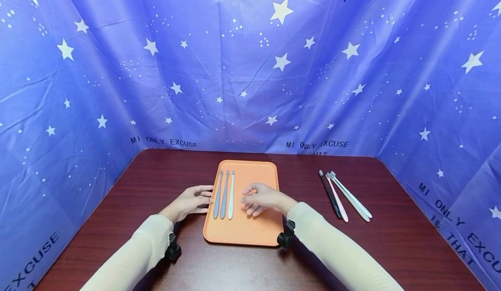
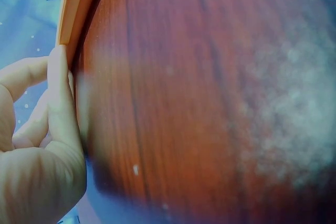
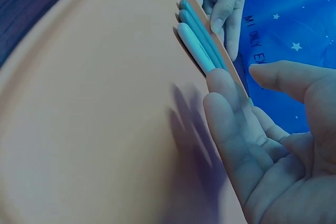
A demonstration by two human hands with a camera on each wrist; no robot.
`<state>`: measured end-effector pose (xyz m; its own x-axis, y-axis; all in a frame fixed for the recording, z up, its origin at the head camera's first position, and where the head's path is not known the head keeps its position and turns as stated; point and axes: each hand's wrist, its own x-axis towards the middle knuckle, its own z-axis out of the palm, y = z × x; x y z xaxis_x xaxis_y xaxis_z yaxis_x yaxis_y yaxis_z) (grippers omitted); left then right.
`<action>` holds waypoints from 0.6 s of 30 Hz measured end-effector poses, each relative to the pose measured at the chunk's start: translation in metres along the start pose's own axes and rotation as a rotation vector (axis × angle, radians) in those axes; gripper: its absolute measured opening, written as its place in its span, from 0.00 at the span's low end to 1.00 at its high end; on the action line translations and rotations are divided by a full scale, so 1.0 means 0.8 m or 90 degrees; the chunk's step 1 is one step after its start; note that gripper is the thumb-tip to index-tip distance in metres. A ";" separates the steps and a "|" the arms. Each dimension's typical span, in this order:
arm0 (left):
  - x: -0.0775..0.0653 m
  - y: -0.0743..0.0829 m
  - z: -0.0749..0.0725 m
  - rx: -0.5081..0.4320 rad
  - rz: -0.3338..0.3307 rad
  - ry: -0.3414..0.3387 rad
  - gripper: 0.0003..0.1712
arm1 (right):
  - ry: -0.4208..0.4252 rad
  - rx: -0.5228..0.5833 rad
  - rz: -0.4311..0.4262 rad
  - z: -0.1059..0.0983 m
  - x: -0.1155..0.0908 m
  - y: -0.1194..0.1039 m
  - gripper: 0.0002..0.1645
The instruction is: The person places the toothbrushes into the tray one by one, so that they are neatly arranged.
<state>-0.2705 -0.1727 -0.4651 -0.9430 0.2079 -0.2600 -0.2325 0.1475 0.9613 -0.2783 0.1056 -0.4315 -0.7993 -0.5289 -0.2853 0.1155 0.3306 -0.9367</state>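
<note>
Tray (image 1: 242, 235), orange, one: lower centre of the frame, on the desk (image 1: 176, 167); grey brushes (image 1: 223, 200), two, and white brush (image 1: 231, 199), one: side by side along the tray's left side, between the hands; right hand (image 1: 265, 199): over the tray, fingers loosely bent, grip released, white brush just left of its fingertips; left hand (image 1: 192, 203): touching the tray's left rim, grip released; black brush (image 1: 330, 196), pink brush (image 1: 338, 199), pale brushes (image 1: 352, 199), two: on the desk, right of the frame
</note>
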 end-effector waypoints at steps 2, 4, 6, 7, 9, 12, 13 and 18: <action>-0.001 -0.001 -0.001 0.004 0.002 -0.003 0.33 | -0.004 0.002 0.003 -0.004 -0.002 0.001 0.24; 0.000 -0.001 -0.001 0.001 0.001 -0.004 0.33 | -0.005 0.002 0.004 -0.009 -0.005 0.003 0.24; 0.000 -0.001 -0.001 0.001 0.003 -0.004 0.33 | -0.007 0.000 0.005 -0.014 -0.008 0.005 0.24; 0.000 -0.002 -0.001 0.000 0.002 -0.002 0.33 | -0.007 -0.001 0.006 -0.017 -0.010 0.006 0.24; 0.001 -0.002 -0.001 -0.003 0.001 0.001 0.33 | -0.006 -0.005 0.005 -0.021 -0.014 0.008 0.24; 0.003 -0.003 -0.001 -0.002 0.002 0.003 0.33 | 0.004 -0.015 0.000 -0.029 -0.021 0.010 0.24; 0.003 -0.003 -0.001 -0.003 0.001 0.005 0.32 | 0.007 -0.017 -0.003 -0.032 -0.023 0.010 0.24; 0.002 -0.002 -0.001 -0.005 0.001 0.008 0.32 | 0.016 -0.026 -0.015 -0.045 -0.034 0.011 0.25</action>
<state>-0.2716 -0.1732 -0.4672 -0.9460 0.1966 -0.2576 -0.2330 0.1399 0.9624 -0.2765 0.1509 -0.4243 -0.8164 -0.5168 -0.2577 0.0727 0.3507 -0.9337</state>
